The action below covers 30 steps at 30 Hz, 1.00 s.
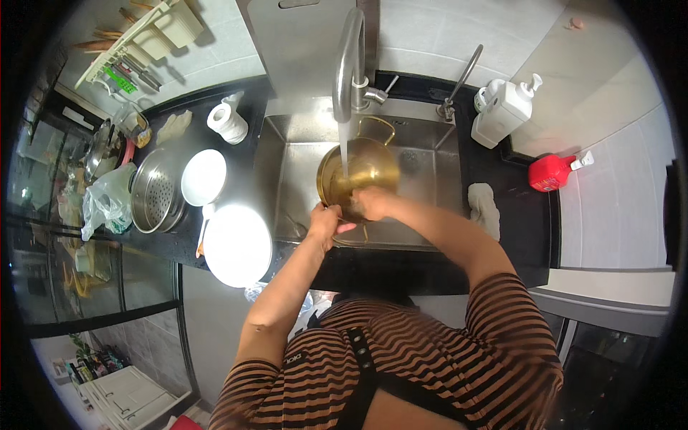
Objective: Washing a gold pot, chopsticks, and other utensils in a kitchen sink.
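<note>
A gold-coloured metal pot point(379, 161) with looped handles tilts in the stainless steel sink point(438, 156). Water runs into it from the curved steel faucet point(344, 70). My left hand point(325, 221) grips the pot's near rim, thumb and fingers around the edge. Inside the pot, near that rim, is my right hand point(372, 203), blurred; something greyish, perhaps a scrubber, shows at its fingertips, but I cannot tell what it is. Below the pot, a second gold loop point(365, 234) is partly visible near the sink's front edge.
Left of the sink stand white bowls point(204, 177), a white round dish point(238, 246), a steel steamer pot point(156, 191) and a paper roll point(228, 123). On the right are a white pump bottle point(502, 113), a red bottle point(551, 172) and a folded cloth point(484, 207).
</note>
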Available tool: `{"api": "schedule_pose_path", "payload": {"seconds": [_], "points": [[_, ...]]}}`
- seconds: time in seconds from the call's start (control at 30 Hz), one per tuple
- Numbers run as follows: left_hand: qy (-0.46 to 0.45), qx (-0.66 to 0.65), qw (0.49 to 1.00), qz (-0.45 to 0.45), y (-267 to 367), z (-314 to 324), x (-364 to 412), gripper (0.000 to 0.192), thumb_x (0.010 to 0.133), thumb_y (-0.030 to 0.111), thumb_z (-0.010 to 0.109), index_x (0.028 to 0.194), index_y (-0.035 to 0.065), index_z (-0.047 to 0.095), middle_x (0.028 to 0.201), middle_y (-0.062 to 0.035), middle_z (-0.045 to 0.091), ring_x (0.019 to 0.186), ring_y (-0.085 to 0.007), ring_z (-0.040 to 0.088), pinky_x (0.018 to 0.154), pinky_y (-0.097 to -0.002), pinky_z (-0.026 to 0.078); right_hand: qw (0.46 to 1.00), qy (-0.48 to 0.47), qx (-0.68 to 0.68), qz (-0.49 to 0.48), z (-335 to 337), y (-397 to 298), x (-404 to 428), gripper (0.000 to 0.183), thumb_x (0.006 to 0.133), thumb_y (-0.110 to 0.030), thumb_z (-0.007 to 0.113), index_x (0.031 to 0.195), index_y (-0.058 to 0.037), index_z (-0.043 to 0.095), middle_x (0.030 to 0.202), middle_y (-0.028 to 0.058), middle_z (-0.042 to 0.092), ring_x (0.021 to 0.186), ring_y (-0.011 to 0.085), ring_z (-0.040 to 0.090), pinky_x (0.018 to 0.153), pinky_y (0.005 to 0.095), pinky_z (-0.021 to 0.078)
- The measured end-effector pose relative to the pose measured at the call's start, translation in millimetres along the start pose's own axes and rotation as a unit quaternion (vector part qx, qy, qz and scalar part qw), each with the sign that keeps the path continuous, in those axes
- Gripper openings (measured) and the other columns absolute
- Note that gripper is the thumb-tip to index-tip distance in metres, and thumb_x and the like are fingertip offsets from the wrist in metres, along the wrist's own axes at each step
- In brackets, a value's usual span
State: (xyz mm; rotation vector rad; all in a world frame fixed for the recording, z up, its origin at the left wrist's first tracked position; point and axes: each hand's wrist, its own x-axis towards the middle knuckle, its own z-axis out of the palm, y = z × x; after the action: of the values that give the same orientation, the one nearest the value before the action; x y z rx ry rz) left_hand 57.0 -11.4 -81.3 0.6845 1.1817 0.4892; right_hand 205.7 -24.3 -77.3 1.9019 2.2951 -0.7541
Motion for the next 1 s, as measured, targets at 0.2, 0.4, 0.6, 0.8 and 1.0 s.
{"api": "schedule_pose_path", "payload": {"seconds": [0.2, 0.4, 0.6, 0.8, 1.0], "points": [[-0.149, -0.117, 0.973, -0.133, -0.6, 19.3, -16.0, 0.034, 0.075, 0.0, 0.033, 0.103, -0.0192, 0.032, 0.093, -0.0288, 0.051, 0.078, -0.0348, 0.059, 0.053, -0.0249, 0.055, 0.945, 0.253, 0.204, 0.022, 14.2, -5.1, 44.0, 0.024, 0.066, -0.005, 0.055, 0.087, 0.0018, 0.046, 0.079, 0.0182, 0.055, 0.079, 0.0345, 0.053, 0.066, 0.0392, 0.0436], [-0.117, -0.114, 0.979, -0.121, 16.0, 5.7, -16.9, 0.036, 0.075, 0.0, 0.033, 0.104, -0.0213, 0.031, 0.093, -0.0312, 0.05, 0.076, -0.037, 0.058, 0.053, -0.0263, 0.055, 0.953, 0.207, -0.202, 0.092, -13.2, 18.7, 38.2, 0.016, 0.074, -0.013, 0.049, 0.085, -0.0064, 0.059, 0.083, 0.0079, 0.059, 0.076, 0.0196, 0.059, 0.058, 0.0328, 0.0479], [-0.005, -0.07, 0.995, -0.069, 9.5, 11.7, -18.7, 0.026, 0.073, -0.003, 0.037, 0.09, -0.0213, 0.039, 0.086, -0.025, 0.052, 0.07, -0.0348, 0.059, 0.053, -0.0357, 0.056, 0.996, -0.082, 0.005, 0.029, 8.1, -12.1, 20.5, 0.031, 0.066, -0.018, 0.055, 0.094, -0.0041, 0.059, 0.092, 0.0154, 0.058, 0.091, 0.0293, 0.055, 0.074, 0.0365, 0.0449], [-0.09, -0.115, 0.979, -0.139, -13.1, 5.8, -10.9, 0.033, 0.075, -0.001, 0.031, 0.103, -0.0187, 0.034, 0.096, -0.0292, 0.049, 0.076, -0.0389, 0.058, 0.059, -0.0312, 0.055, 0.984, 0.173, -0.019, 0.036, 4.4, -4.8, 55.1, 0.017, 0.074, -0.017, 0.05, 0.083, -0.0032, 0.055, 0.081, 0.0148, 0.059, 0.075, 0.0301, 0.058, 0.061, 0.0388, 0.0475], [-0.091, -0.111, 0.98, -0.139, 0.6, 2.8, -5.9, 0.037, 0.076, 0.0, 0.031, 0.108, -0.0177, 0.032, 0.1, -0.0299, 0.048, 0.077, -0.0385, 0.058, 0.056, -0.0254, 0.055, 0.982, -0.096, -0.119, 0.11, -6.2, 18.1, 22.5, 0.031, 0.073, -0.012, 0.049, 0.104, -0.0086, 0.051, 0.092, 0.011, 0.06, 0.083, 0.0247, 0.059, 0.066, 0.0345, 0.0476]]}}
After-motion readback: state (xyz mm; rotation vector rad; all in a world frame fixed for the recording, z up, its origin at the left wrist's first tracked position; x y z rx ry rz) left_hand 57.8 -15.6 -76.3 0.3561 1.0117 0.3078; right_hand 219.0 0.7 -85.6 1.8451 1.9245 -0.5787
